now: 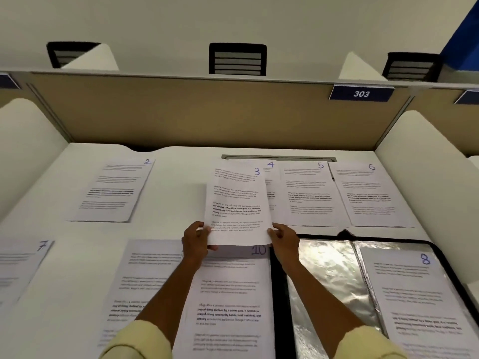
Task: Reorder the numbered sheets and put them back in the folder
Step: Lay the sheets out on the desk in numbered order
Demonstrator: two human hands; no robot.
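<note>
1. I find sheet 3 (237, 203) held upright above the worktop's (168, 229) middle, in front of sheet 4 (270, 177).
2. Left hand (195, 242) and right hand (283, 240) each pinch a bottom corner, fingers (201, 225) clamped on the paper.
3. Judgement: single sheet, very light, limp; it will sag or crease if held one-handed; the two-corner hold suits it.
4. The folder (324, 275) lies open at the near right corner, sheet 8 (414, 294) in a glossy, probably slippery sleeve.
</note>
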